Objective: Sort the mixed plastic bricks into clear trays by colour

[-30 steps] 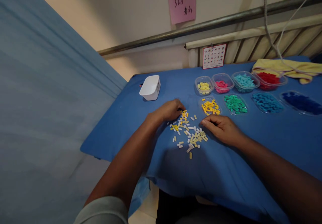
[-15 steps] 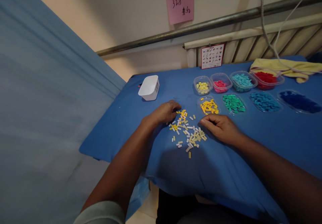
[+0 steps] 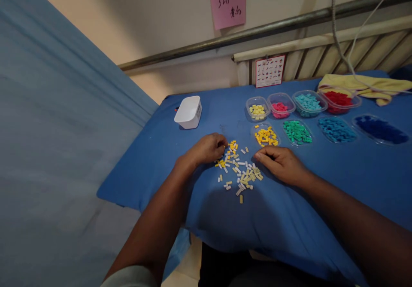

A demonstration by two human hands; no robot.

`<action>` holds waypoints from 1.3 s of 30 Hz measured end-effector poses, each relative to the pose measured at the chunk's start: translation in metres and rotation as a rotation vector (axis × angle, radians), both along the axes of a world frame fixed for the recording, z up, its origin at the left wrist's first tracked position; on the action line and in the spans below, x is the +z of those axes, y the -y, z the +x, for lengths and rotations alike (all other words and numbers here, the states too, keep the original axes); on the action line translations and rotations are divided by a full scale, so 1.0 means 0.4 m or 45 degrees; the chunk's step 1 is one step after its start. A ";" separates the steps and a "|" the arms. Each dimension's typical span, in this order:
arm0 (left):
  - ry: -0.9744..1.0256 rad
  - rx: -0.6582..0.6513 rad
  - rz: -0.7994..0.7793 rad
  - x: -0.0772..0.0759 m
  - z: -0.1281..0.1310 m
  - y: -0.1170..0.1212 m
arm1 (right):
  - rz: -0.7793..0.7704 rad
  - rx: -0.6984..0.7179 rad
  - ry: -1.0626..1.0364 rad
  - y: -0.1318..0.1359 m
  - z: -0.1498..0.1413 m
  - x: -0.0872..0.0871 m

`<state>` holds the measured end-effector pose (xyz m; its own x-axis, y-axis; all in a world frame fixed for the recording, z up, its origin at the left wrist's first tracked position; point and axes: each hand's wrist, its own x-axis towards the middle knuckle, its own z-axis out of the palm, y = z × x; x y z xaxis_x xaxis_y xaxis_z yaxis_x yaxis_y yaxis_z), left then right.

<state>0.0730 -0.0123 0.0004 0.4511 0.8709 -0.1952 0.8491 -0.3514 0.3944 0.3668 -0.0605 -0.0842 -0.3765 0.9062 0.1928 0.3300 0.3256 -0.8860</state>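
Observation:
A loose spread of small yellow, cream and white plastic pieces (image 3: 247, 176) lies on the blue cloth between my hands. My left hand (image 3: 208, 148) is at the upper left edge of the spread, its fingers curled down beside the bright yellow pieces (image 3: 233, 145). Whatever its fingertips may hold is hidden. At the right edge rests my right hand (image 3: 280, 163), closed with thumb and forefinger together; what it holds, if anything, does not show. Just beyond the right hand is a clear tub of orange-yellow pieces (image 3: 266, 135).
A white plastic box (image 3: 188, 112) stands at the back left. More clear tubs hold pale yellow (image 3: 257, 111), pink (image 3: 280, 108), green (image 3: 298, 132), turquoise, red and blue pieces. A yellow cloth (image 3: 363, 87) lies at the back right; a small card (image 3: 269, 71) leans behind.
My left hand has drawn slightly left and down along the edge of the loose pieces, its fingers curling in. The right hand keeps its place. The view has shifted slightly.

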 end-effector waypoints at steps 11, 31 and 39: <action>-0.210 -0.088 -0.023 0.006 0.071 0.010 | 0.004 0.003 0.010 0.000 0.000 -0.002; 1.150 0.307 -0.603 -0.084 0.152 0.109 | 0.407 0.121 -0.114 0.021 -0.018 0.014; 1.251 0.320 -0.575 -0.107 0.142 0.119 | 0.361 0.064 -0.013 0.021 -0.021 0.014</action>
<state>0.1297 -0.0600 -0.0426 0.4039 0.8985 -0.1720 0.1236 0.1327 0.9834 0.3583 -0.0689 -0.0785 -0.4163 0.7957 0.4399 0.2983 0.5766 -0.7606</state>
